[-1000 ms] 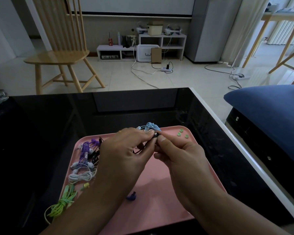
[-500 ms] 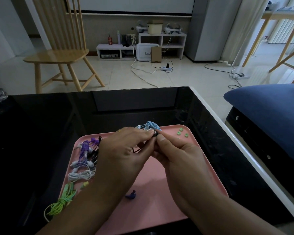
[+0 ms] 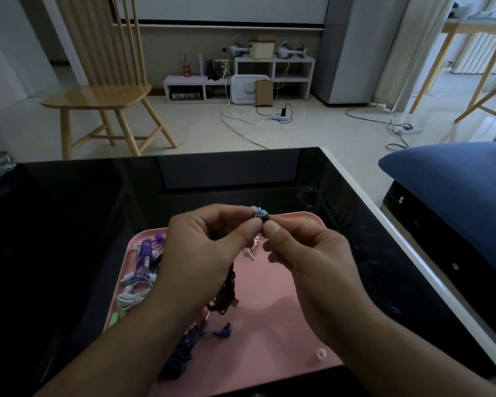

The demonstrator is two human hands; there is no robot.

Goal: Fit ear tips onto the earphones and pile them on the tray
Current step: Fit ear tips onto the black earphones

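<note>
Hands meet above the far edge of the pink tray [image 3: 269, 325] in the head view, the only view there is: the left hand [image 3: 204, 253] pinches a small dark earbud [image 3: 257, 215] between thumb and forefinger, and the right hand [image 3: 304, 253] pinches what looks like a dark ear tip [image 3: 267, 218] against the earbud's end, though the piece is too small to tell whether it is seated. A dark reddish cord [image 3: 226, 293] hangs from the left hand down to the tray. The tray sits on the black glossy surface [image 3: 83, 210], near its right edge. Along the tray's left edge lie coiled earphones in purple [image 3: 146, 253] and white [image 3: 129, 299], with a green coil [image 3: 115, 318] partly hidden by the left forearm; a dark blue set [image 3: 184, 348] lies near the front edge, a light blue coil [image 3: 258, 209] peeks out behind the fingertips at the far edge, one green ear tip [image 3: 307, 219] lies in the far right corner and a pale ear tip [image 3: 321, 353] near the front right corner. The step in hand appears to be pushing a tip onto this earbud. Next, I judge, the tip needs a firm press with a slight twist until it grips, then the same for the cord's other bud if it is bare, before the set goes on the pile at the left.
</note>
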